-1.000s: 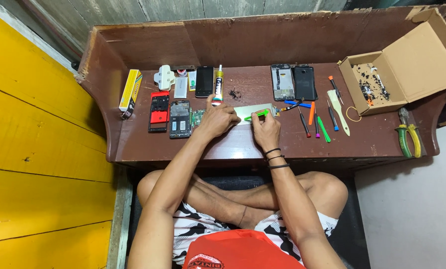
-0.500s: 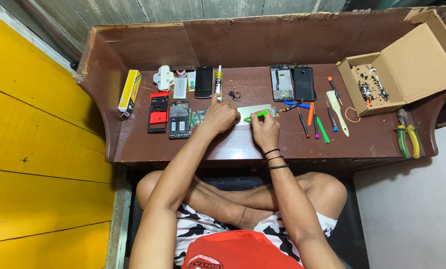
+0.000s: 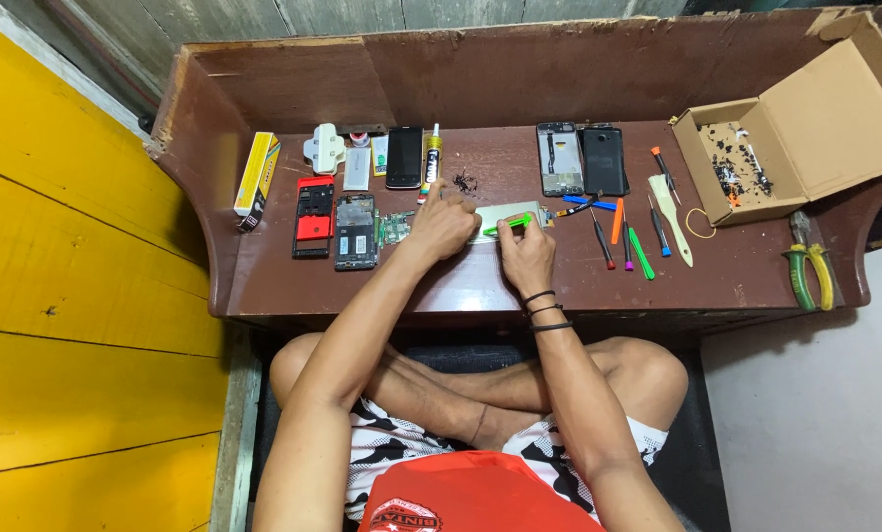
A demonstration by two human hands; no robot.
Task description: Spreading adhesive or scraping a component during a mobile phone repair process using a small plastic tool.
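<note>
My left hand (image 3: pixel 445 225) presses down on a pale phone part (image 3: pixel 516 213) lying on the brown wooden desk (image 3: pixel 461 286). My right hand (image 3: pixel 527 254) grips a green tool (image 3: pixel 506 226) whose tip rests on that part. A small green circuit board (image 3: pixel 395 229) lies just left of my left hand. Two opened phones, one red (image 3: pixel 315 215) and one dark (image 3: pixel 356 232), sit further left.
Along the back are a yellow box (image 3: pixel 258 177), a white holder (image 3: pixel 325 149), a black phone (image 3: pixel 405 157), a glue tube (image 3: pixel 430 163) and two phone bodies (image 3: pixel 584 159). Several screwdrivers (image 3: pixel 628 236) lie at right, beside an open cardboard box (image 3: pixel 796 138) and pliers (image 3: pixel 809 266).
Both hands stay on the pale part with only slight shifts. The view is otherwise unchanged.
</note>
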